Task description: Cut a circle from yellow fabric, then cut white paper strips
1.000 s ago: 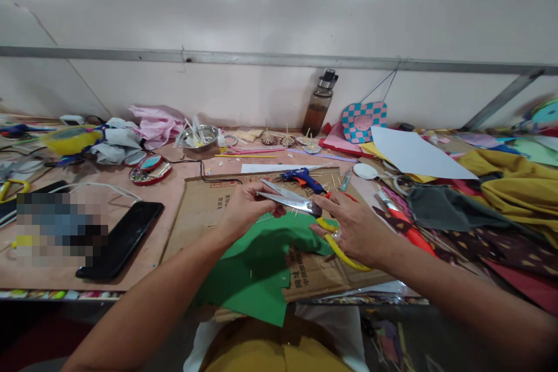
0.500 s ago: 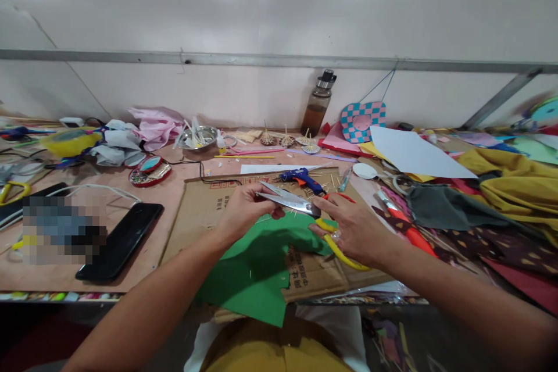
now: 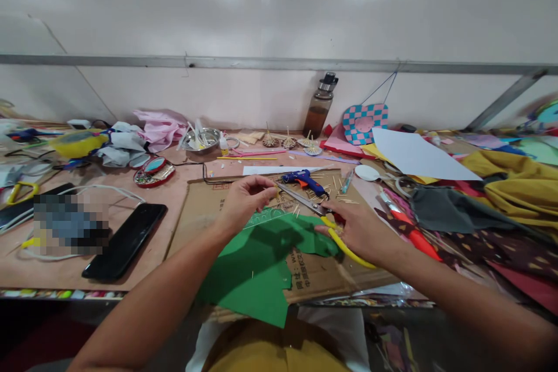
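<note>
My right hand [image 3: 355, 229] holds scissors [image 3: 344, 244] with yellow handles; their blades point left and look closed or nearly so. The blade tips reach close to the fingertips of my left hand [image 3: 249, 200], which is pinched round something too small to make out. Both hands are above a green sheet [image 3: 257, 264] with a cut, uneven right edge. The sheet lies on brown cardboard [image 3: 335, 276]. Just behind the scissors, a blue glue gun [image 3: 305, 179] rests among small wooden sticks [image 3: 344, 200].
A black phone [image 3: 126, 241] lies at the left, with white cables behind it. Along the back stand a metal bowl [image 3: 203, 140] and a dark bottle [image 3: 320, 106]. White paper [image 3: 422, 154], grey cloth [image 3: 444, 207] and yellow cloth [image 3: 518, 186] cover the right side.
The scissor blades, spread before, have come together. The scissors have tilted and moved slightly right, and my left hand's fingers have shifted up a little. The view has shifted slightly.
</note>
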A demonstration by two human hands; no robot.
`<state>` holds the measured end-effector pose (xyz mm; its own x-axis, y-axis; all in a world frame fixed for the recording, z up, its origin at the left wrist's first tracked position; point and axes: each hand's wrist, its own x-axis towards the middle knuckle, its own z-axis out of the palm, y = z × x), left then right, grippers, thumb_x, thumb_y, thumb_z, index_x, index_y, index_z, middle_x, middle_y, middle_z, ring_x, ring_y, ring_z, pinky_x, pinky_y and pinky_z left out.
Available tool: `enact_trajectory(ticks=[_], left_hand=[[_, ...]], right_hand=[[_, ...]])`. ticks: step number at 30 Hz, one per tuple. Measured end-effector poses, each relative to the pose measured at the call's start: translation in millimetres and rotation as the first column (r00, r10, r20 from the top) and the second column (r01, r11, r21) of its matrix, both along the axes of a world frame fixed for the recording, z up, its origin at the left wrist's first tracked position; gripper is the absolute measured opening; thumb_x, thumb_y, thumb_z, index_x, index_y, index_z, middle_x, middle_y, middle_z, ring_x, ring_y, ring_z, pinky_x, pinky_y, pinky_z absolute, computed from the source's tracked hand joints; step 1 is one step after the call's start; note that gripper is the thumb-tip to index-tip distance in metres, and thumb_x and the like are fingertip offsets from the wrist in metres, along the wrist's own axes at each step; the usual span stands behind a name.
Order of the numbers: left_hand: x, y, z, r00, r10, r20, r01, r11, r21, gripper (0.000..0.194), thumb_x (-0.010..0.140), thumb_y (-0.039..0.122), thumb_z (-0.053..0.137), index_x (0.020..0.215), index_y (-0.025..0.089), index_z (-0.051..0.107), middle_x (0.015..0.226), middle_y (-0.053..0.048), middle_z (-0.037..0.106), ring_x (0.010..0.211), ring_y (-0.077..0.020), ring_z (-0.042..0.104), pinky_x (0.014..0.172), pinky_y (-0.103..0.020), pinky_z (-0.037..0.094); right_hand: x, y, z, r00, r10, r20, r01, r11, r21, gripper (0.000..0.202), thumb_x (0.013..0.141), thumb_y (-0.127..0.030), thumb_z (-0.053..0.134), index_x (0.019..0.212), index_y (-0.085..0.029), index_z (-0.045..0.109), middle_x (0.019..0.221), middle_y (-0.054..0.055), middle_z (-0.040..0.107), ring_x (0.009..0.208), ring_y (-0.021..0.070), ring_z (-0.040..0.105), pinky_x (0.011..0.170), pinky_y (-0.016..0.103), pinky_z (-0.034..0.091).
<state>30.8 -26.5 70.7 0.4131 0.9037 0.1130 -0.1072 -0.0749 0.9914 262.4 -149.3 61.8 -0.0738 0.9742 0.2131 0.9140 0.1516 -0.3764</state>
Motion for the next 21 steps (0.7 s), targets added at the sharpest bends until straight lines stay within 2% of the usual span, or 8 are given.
enact_trajectory(ticks=[3, 7, 8, 10, 13, 16, 19, 21], left_hand=[[-1.0, 3.5, -0.4, 0.997, 0.014, 0.075, -0.015, 1.0, 0.003, 0.027, 0.063, 0.032, 0.086, 0.074, 0.017, 0.068, 0.058, 0.004, 0.06, 0.045, -0.0056, 0.046, 0.041, -0.019, 0.036], [0.5, 1.7, 2.9, 0.99, 0.016, 0.141, -0.007, 0.998, -0.06, 0.036, 0.059, 0.033, 0.09, 0.078, 0.018, 0.063, 0.063, 0.005, 0.06, 0.047, -0.0073, 0.052, 0.042, -0.02, 0.04], [1.2, 0.6, 3.9, 0.989, 0.012, 0.147, 0.0, 0.997, -0.081, 0.039, 0.057, 0.035, 0.091, 0.078, 0.017, 0.063, 0.063, 0.005, 0.06, 0.048, -0.0074, 0.052, 0.043, -0.02, 0.041], [2.8, -1.7, 5.4, 0.989, -0.001, 0.146, 0.02, 0.992, -0.127, 0.042, 0.055, 0.038, 0.092, 0.076, 0.017, 0.061, 0.061, 0.005, 0.06, 0.047, -0.0073, 0.052, 0.042, -0.02, 0.04], [5.0, -4.6, 5.5, 0.988, -0.012, 0.155, 0.043, 0.979, -0.198, 0.047, 0.053, 0.043, 0.094, 0.073, 0.017, 0.059, 0.058, 0.006, 0.056, 0.044, -0.0061, 0.048, 0.041, -0.019, 0.036], [6.9, -6.1, 3.0, 0.981, -0.022, 0.194, 0.071, 0.966, -0.248, 0.051, 0.05, 0.045, 0.095, 0.071, 0.017, 0.058, 0.056, 0.007, 0.053, 0.043, -0.0046, 0.045, 0.041, -0.018, 0.033], [8.1, -6.3, -0.2, 0.974, -0.027, 0.225, 0.086, 0.963, -0.255, 0.052, 0.05, 0.046, 0.096, 0.07, 0.016, 0.058, 0.056, 0.007, 0.054, 0.044, -0.0044, 0.045, 0.041, -0.017, 0.033], [8.3, -6.1, -2.1, 0.972, -0.026, 0.232, 0.086, 0.964, -0.251, 0.052, 0.052, 0.047, 0.096, 0.07, 0.016, 0.058, 0.057, 0.006, 0.055, 0.044, -0.0043, 0.046, 0.042, -0.017, 0.033]], right_hand=[[2.1, -2.8, -3.3, 0.999, 0.041, -0.014, -0.042, 0.997, -0.062, 0.025, 0.085, -0.034, 0.072, 0.106, -0.021, 0.072, 0.092, 0.007, 0.077, 0.077, 0.0233, 0.07, 0.069, 0.034, 0.054], [1.6, -3.7, -7.8, 0.982, 0.191, -0.004, -0.191, 0.979, -0.073, 0.056, 0.076, -0.013, 0.07, 0.131, -0.023, 0.065, 0.121, 0.011, 0.074, 0.107, 0.0266, 0.07, 0.092, 0.042, 0.056], [0.8, -3.2, -7.4, 0.974, 0.226, 0.005, -0.225, 0.971, -0.085, 0.057, 0.077, -0.013, 0.07, 0.133, -0.023, 0.064, 0.122, 0.012, 0.074, 0.109, 0.0268, 0.069, 0.093, 0.043, 0.056], [-2.6, -1.3, -3.3, 0.968, 0.249, 0.02, -0.247, 0.967, -0.068, 0.042, 0.082, -0.017, 0.069, 0.124, -0.022, 0.069, 0.116, 0.012, 0.074, 0.107, 0.027, 0.07, 0.093, 0.043, 0.056], [-16.2, 5.5, 9.6, 0.983, 0.179, -0.035, -0.174, 0.979, 0.111, 0.02, 0.091, -0.022, 0.064, 0.11, -0.022, 0.072, 0.111, 0.011, 0.073, 0.105, 0.0263, 0.069, 0.093, 0.044, 0.056], [-41.1, 19.9, 20.2, 0.969, 0.146, -0.201, -0.094, 0.964, 0.248, 0.022, 0.09, -0.031, 0.07, 0.11, -0.022, 0.066, 0.11, 0.009, 0.071, 0.102, 0.025, 0.068, 0.088, 0.041, 0.057], [-65.8, 40.5, 19.3, 0.914, 0.114, -0.39, -0.021, 0.972, 0.235, 0.038, 0.08, -0.035, 0.081, 0.108, -0.02, 0.061, 0.108, 0.01, 0.068, 0.093, 0.0227, 0.067, 0.076, 0.036, 0.058], [-74.9, 53.1, 13.8, 0.853, 0.113, -0.509, -0.013, 0.98, 0.196, 0.028, 0.082, -0.034, 0.077, 0.099, -0.019, 0.06, 0.099, 0.008, 0.068, 0.085, 0.0196, 0.066, 0.07, 0.033, 0.057]])
